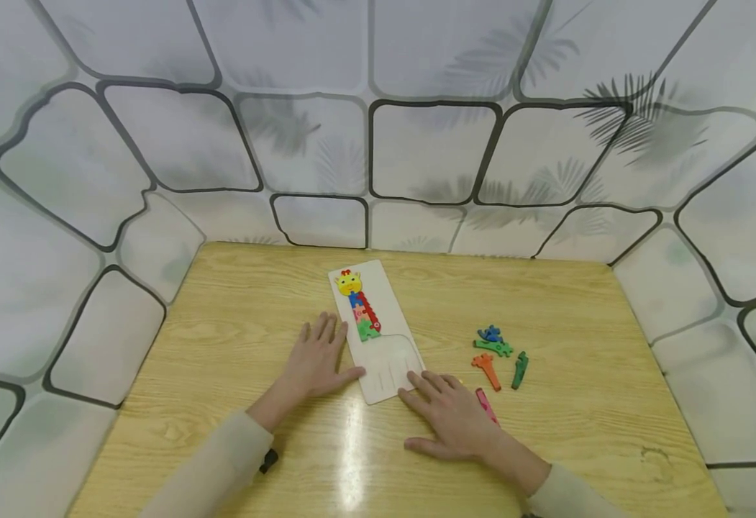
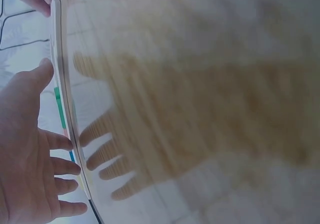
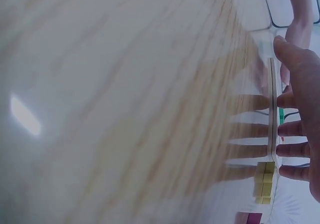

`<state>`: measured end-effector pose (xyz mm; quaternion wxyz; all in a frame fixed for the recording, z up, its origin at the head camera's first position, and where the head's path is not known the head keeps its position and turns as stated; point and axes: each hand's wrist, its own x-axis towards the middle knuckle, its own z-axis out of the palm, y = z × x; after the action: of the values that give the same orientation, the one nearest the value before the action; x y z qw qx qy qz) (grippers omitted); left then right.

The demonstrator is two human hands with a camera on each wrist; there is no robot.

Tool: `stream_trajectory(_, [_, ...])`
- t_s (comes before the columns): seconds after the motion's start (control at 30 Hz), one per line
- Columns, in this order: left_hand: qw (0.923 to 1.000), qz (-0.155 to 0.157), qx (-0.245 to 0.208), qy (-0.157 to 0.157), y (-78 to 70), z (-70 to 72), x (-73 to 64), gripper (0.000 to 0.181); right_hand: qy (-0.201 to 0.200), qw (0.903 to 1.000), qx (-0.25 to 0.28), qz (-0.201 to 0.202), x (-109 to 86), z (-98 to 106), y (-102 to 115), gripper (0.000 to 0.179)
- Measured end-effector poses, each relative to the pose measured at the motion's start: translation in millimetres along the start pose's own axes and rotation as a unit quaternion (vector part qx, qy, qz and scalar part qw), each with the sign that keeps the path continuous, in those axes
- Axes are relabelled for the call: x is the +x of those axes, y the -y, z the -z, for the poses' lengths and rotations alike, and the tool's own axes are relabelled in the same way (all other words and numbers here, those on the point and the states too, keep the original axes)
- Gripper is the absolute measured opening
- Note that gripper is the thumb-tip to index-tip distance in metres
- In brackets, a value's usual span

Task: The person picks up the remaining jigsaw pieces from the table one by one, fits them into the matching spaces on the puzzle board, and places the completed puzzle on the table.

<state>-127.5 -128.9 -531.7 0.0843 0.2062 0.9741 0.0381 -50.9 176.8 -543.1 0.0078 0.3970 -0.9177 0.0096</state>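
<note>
A pale puzzle board (image 1: 387, 360) lies slightly turned on the table, with a giraffe's yellow head (image 1: 349, 283) and blue, pink, red and green neck pieces (image 1: 369, 329) fitted in it. The lower recess holds no pieces. My left hand (image 1: 316, 363) is beside the board's left edge, fingers spread and thumb near its lower part. At the lower right corner is my right hand (image 1: 452, 417), fingers extended toward the edge. A yellow piece (image 3: 265, 181) stands by the right fingertips in the right wrist view, mostly hidden in the head view.
To the right lie loose pieces: blue (image 1: 490, 334), green (image 1: 493, 347), orange (image 1: 487, 370), dark green (image 1: 520, 370) and pink (image 1: 486, 405), the last partly behind the right hand. Patterned white walls (image 1: 316, 219) enclose the wooden table (image 1: 254, 288) at the back and sides.
</note>
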Motion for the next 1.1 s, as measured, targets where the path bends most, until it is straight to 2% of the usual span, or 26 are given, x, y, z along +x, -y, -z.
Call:
stream_trajectory(0.47, [0.9997, 0.006, 0.009, -0.02, -10.6, -4.7, -10.5, 0.098, 0.006, 1.0, -0.003, -0.003, -0.8, 2.0, 4.0, 0.078])
stream_trajectory(0.77, [0.9997, 0.013, -0.002, -0.021, -9.9, -6.9, -7.6, 0.093, 0.027, 0.9994, 0.019, -0.003, -2.3, 4.6, 10.0, 0.077])
stream_trajectory(1.1, [0.9998, 0.01, 0.005, -0.014, -7.8, -2.7, -2.1, 0.087, 0.006, 0.9999, 0.015, 0.002, -3.5, -1.2, 18.1, 0.078])
